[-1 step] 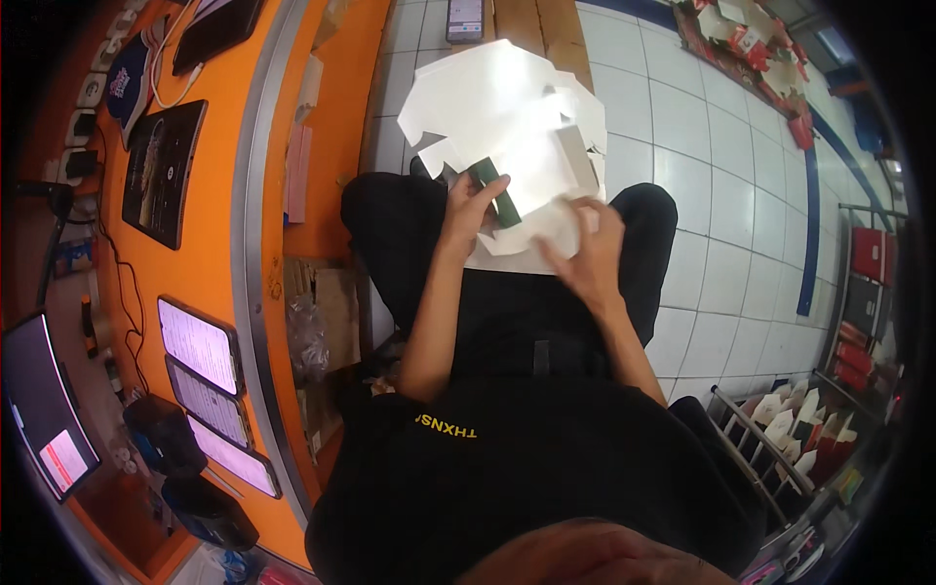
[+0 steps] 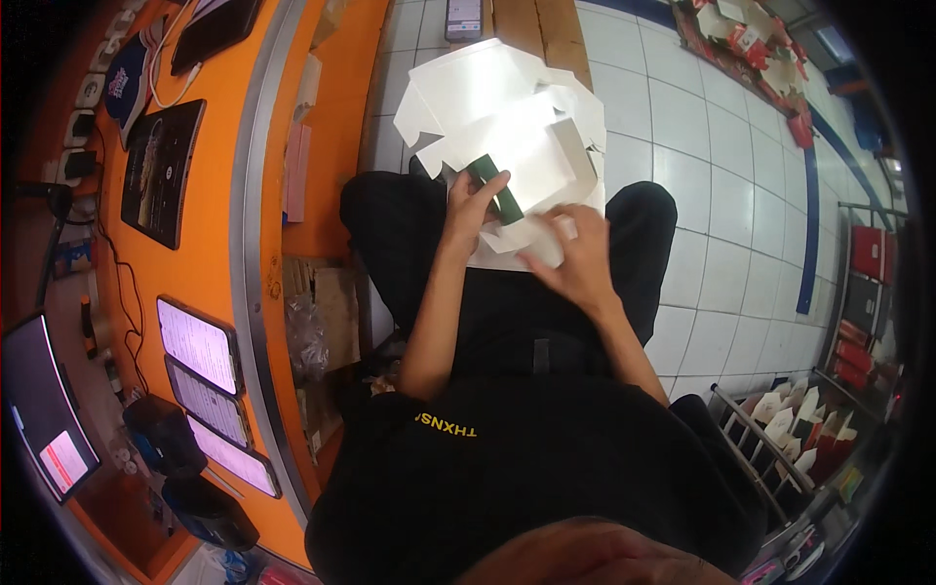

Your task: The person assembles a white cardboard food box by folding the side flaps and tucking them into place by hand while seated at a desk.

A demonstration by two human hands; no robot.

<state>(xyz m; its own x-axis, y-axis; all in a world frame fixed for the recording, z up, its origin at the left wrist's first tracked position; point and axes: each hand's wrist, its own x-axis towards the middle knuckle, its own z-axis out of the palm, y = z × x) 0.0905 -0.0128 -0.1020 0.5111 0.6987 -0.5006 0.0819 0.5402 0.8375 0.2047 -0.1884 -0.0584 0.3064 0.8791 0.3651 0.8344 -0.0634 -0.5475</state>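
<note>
A partly folded cardboard box (image 2: 487, 93), white inside and green outside, lies spread over my lap. Its left near wall stands up and shows a green face (image 2: 510, 207). My left hand (image 2: 468, 207) grips that green wall, thumb on top and the other fingers partly hidden beneath. At the near right corner, my right hand (image 2: 585, 255) has its thumb and fingers around a white flap; the fingertips are smeared by motion. The right wall (image 2: 577, 156) of the box is bent up too.
An orange desk (image 2: 210, 249) on the left carries a tablet (image 2: 164, 174), several phones, including one phone (image 2: 198, 343) with a lit screen, and a cap (image 2: 127, 88). Beyond the box is a wooden bench (image 2: 541, 29) with a phone (image 2: 464, 19). A metal rack of folded cartons (image 2: 795, 429) stands right.
My right hand has moved left along the near edge, toward my left hand. The box has shifted slightly left, and its near right flap is drawn inward. My left hand keeps its grip.
</note>
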